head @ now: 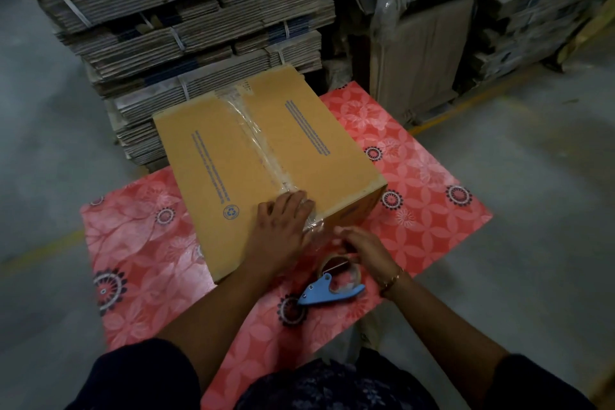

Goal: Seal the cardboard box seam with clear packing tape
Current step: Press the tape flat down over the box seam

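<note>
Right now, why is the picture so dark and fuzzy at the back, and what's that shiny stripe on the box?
Head view: dim light, so the flattened cardboard stacks and wrapped pallets behind look soft and smeary. Head view: the shine is glare off the clear tape along the box seam. Head view: the wide lens bends the edges; the left hand shows clearest.

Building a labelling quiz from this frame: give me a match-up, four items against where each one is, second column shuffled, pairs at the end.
Items:
1. left hand
2. right hand
3. dispenser
4. tape

Places:
A. along the box top seam
B. flat on the near end of the box top
C. on the red mat, near the box
D. at the box's near edge, above the dispenser

Pairs: 1-B, 2-D, 3-C, 4-A
</note>
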### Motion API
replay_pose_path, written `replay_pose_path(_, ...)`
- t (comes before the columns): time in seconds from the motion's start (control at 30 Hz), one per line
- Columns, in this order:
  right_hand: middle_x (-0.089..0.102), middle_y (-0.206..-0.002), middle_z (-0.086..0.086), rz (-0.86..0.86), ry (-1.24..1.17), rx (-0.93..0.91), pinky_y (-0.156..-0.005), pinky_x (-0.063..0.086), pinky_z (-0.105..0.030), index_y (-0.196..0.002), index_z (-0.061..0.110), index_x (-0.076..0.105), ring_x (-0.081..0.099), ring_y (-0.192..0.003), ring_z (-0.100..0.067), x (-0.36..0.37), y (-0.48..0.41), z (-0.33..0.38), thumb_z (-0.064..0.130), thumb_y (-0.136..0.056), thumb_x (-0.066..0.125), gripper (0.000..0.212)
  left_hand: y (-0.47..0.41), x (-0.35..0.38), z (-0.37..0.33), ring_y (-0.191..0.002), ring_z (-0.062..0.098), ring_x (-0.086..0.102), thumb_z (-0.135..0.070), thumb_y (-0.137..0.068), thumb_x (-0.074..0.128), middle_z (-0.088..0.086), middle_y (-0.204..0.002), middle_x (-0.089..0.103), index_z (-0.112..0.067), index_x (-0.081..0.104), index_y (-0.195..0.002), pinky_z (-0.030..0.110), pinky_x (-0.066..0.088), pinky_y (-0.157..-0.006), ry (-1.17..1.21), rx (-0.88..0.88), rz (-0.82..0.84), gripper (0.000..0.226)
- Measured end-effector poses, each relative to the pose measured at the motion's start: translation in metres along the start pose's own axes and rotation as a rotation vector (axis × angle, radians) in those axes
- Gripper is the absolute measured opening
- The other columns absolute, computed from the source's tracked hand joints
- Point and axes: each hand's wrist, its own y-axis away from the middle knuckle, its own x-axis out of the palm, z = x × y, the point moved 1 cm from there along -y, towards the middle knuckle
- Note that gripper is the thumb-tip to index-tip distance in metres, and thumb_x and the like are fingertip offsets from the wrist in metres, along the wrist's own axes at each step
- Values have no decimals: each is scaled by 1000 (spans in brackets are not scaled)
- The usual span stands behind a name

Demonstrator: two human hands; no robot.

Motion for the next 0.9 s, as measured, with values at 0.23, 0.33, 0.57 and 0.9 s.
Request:
replay_pose_path(0.23, 68, -64, 9, 22, 34, -89, -66, 49, -24, -70, 20, 69, 60, -61, -5, 4, -19, -8, 18, -89, 72, 19, -1, -2, 0, -131, 28, 53, -56, -99, 52, 5, -151, 53, -22, 54, -137, 46, 38, -90, -17, 8, 12, 51)
replay_pose_path(0.33, 67, -62, 11, 16, 39, -120, -71, 50, -30, -70, 20, 69, 59, -63, -6, 6, -26, -13, 15, -89, 71, 20, -1, -3, -1, -132, 29, 51, -56, -97, 54, 6, -151, 52, -21, 53, -137, 46, 39, -92, -28, 22, 10, 53)
replay_pose_path(0.57, 64, -65, 7, -34, 90, -176, -71, 50, -40, -71, 20, 66, 57, -66, -12, 13, -36, -26, 17, -91, 69, 20, 14, -2, 0, -132, 32, 52, -31, -96, 62, 10, -144, 56, -18, 59, -135, 47, 40, -101, -21, 335, -175, 41)
replay_pose_path(0.9, 67, -71, 2, -126, 142, -208, -71, 55, -45, -73, 26, 66, 60, -69, -16, 19, -42, -29, 22, -89, 71, 18, 17, -5, 1, -116, 31, 50, -14, -85, 62, 8, -123, 55, -19, 59, -102, 49, 40, -96, -24, 462, -258, 18)
